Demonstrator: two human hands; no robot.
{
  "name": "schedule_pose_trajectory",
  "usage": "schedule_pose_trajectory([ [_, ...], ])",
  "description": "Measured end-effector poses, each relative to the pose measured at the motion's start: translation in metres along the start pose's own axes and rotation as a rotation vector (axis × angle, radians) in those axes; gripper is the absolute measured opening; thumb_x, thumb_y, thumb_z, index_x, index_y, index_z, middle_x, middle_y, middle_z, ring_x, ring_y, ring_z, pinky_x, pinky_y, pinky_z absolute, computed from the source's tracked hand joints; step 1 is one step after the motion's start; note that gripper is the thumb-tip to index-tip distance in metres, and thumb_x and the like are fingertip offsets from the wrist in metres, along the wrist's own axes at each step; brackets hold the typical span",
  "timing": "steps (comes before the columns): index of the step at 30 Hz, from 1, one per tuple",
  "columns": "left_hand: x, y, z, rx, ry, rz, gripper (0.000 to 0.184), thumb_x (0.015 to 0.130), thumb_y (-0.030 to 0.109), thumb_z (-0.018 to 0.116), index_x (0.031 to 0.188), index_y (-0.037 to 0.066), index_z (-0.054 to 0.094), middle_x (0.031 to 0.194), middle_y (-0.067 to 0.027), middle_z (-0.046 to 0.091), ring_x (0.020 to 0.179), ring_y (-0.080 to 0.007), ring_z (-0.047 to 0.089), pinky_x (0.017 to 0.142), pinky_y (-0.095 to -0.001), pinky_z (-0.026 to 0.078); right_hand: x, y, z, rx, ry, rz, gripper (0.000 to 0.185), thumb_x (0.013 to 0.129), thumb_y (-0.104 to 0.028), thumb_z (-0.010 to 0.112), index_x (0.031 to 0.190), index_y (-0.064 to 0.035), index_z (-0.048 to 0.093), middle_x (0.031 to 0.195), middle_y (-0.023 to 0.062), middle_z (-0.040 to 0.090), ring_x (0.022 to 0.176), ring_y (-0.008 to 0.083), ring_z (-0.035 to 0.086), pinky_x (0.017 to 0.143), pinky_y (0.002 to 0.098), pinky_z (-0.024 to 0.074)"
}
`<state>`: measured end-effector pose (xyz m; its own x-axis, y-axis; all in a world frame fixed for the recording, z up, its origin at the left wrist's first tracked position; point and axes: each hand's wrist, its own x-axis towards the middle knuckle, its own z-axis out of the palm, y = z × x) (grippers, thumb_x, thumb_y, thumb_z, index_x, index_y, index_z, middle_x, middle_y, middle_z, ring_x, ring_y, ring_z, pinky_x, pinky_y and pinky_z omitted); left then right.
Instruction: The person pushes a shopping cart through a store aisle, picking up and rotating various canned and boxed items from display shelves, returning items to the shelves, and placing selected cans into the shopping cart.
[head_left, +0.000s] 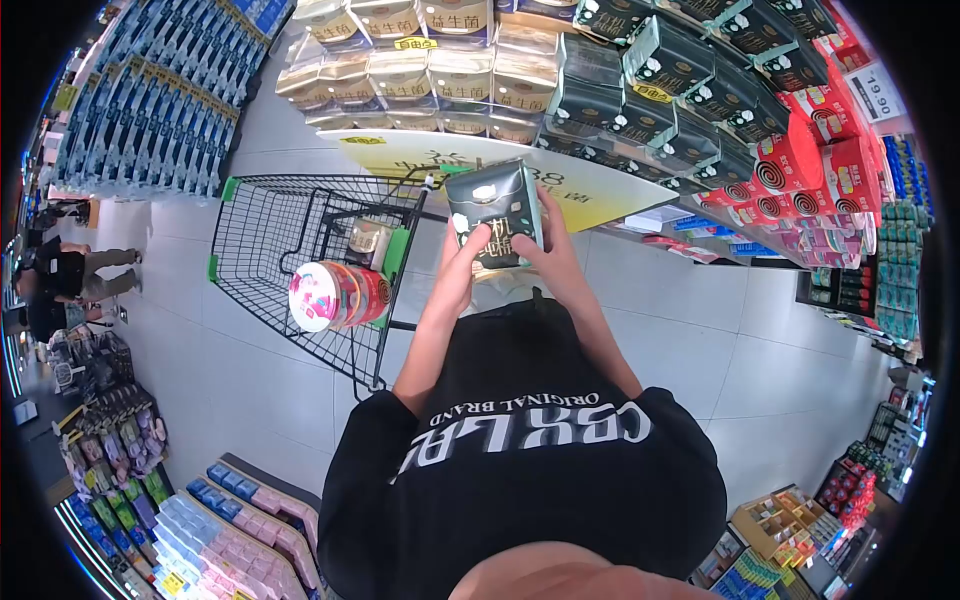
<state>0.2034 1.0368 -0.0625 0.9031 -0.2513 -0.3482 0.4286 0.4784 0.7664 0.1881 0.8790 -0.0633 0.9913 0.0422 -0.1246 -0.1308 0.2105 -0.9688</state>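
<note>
Between both hands, in front of my chest, is a dark green pack with white and gold lettering, tilted so its front faces me. My left hand grips its left side, thumb on the front. On the other side, my right hand closes round the right edge, its thumb also on the front; the fingers behind are partly hidden. Just left of my hands stands a black wire shopping cart with green corners. Inside the cart are a red round tub with a pinkish-white lid and a small beige-gold pack.
Ahead is a display of cream packs beside similar dark green packs, with a yellow-white sign below. Red packs are at the right. Tall blue stacks rise at the left. Another person stands far left.
</note>
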Motion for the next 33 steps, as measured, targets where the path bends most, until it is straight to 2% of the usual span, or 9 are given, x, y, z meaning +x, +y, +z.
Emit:
schedule_pose_trajectory([
  [6,-0.003,0.001,-0.010,0.011,-0.048,0.050,0.070,0.091,0.024,0.061,0.146,0.005,0.023,0.140,-0.0118,0.042,0.129,-0.0193,0.039,0.108,-0.0345,0.029,-0.004,-0.010,0.007,0.022,-0.004,-0.024,0.081,0.085,-0.015,0.068,0.150,-0.0091,0.019,0.114,0.0114,0.053,0.102,0.0166,0.053,0.088,0.0297,0.0441],
  [14,-0.019,0.024,0.003,0.348,-0.030,0.304,0.065,0.094,0.026,0.057,0.146,0.002,0.025,0.138,-0.0153,0.043,0.126,-0.0213,0.043,0.105,-0.0338,0.032,-0.009,-0.009,0.006,-0.047,0.001,-0.050,0.074,0.090,-0.021,0.063,0.149,-0.0107,0.020,0.118,0.0110,0.053,0.106,0.0171,0.053,0.089,0.0307,0.0452],
  [17,-0.034,0.042,0.007,0.571,-0.169,0.438,0.059,0.087,0.020,0.064,0.137,0.002,0.041,0.133,-0.0144,0.047,0.120,-0.0245,0.047,0.102,-0.0349,0.035,-0.007,0.007,0.003,0.281,0.122,0.013,0.066,0.094,-0.037,0.056,0.146,-0.0096,0.027,0.123,0.0107,0.053,0.113,0.0191,0.052,0.092,0.0345,0.0462],
  [18,-0.043,0.050,0.012,0.686,-0.228,0.460,0.059,0.083,0.019,0.068,0.135,0.003,0.045,0.133,-0.0139,0.047,0.120,-0.0263,0.047,0.101,-0.0359,0.036,-0.007,0.022,-0.004,0.580,0.138,0.153,0.064,0.095,-0.051,0.047,0.141,-0.0072,0.037,0.128,0.0116,0.054,0.116,0.0226,0.054,0.096,0.0376,0.0457],
  [19,-0.050,0.055,0.017,0.800,-0.288,0.483,0.059,0.079,0.018,0.071,0.132,0.004,0.049,0.132,-0.0134,0.048,0.120,-0.0282,0.046,0.100,-0.0370,0.038,-0.007,0.029,-0.022,0.848,-0.139,0.159,0.064,0.095,-0.054,0.042,0.135,-0.0048,0.044,0.129,0.0139,0.054,0.115,0.0279,0.056,0.098,0.0448,0.0460],
  [22,-0.064,0.051,0.044,1.161,-0.327,0.740,0.062,0.067,0.015,0.078,0.125,0.005,0.056,0.133,-0.0129,0.046,0.122,-0.0342,0.042,0.093,-0.0404,0.042,-0.009,0.044,-0.026,1.286,-0.396,0.101,0.065,0.095,-0.056,0.038,0.136,-0.0059,0.043,0.129,0.0152,0.054,0.111,0.0319,0.059,0.096,0.0515,0.0471],
  [26,-0.066,0.037,0.048,1.175,-0.289,0.849,0.062,0.062,0.011,0.081,0.120,0.005,0.058,0.133,-0.0126,0.045,0.124,-0.0367,0.039,0.095,-0.0461,0.041,-0.014,0.045,-0.020,1.359,-0.477,0.120,0.063,0.095,-0.054,0.041,0.137,-0.0071,0.042,0.130,0.0144,0.053,0.113,0.0319,0.057,0.096,0.0525,0.0470],
  [30,-0.065,0.038,0.045,1.133,-0.258,0.782,0.083,0.058,0.014,0.086,0.130,0.003,0.046,0.135,-0.0169,0.042,0.124,-0.0377,0.041,0.099,-0.0453,0.040,-0.017,0.041,-0.019,1.183,-0.352,0.085,0.062,0.094,-0.052,0.045,0.138,-0.0082,0.040,0.132,0.0137,0.052,0.114,0.0319,0.056,0.095,0.0534,0.0470],
  [33,-0.061,0.037,0.044,1.036,-0.183,0.574,0.102,0.055,0.015,0.089,0.138,0.001,0.031,0.136,-0.0222,0.039,0.125,-0.0390,0.042,0.100,-0.0440,0.041,-0.021,0.026,-0.014,0.851,0.058,0.126,0.065,0.093,-0.049,0.052,0.141,-0.0097,0.035,0.132,0.0116,0.051,0.113,0.0307,0.057,0.096,0.0518,0.0468],
])
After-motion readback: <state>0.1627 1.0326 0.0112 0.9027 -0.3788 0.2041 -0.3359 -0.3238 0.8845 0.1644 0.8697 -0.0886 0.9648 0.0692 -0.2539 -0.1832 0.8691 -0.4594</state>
